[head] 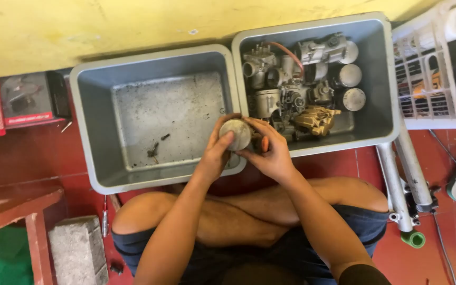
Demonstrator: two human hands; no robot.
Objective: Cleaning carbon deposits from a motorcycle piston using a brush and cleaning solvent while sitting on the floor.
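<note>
Round grey metal part (pixel 235 134) held above near rim where two grey tubs meet. Left hand (pixel 216 154) cups part from left, thumb across face, fingers curled behind. Right hand (pixel 272 151) closed on right edge, fingertips over top rim. Left tub (pixel 88 132) holds few loose screws (pixel 154 149). Right tub (pixel 378 79) packed with carburettors, pistons (pixel 350 75), brass-coloured caliper (pixel 315 119).

One head-worn view looks steeply down, close above the lap.
</note>
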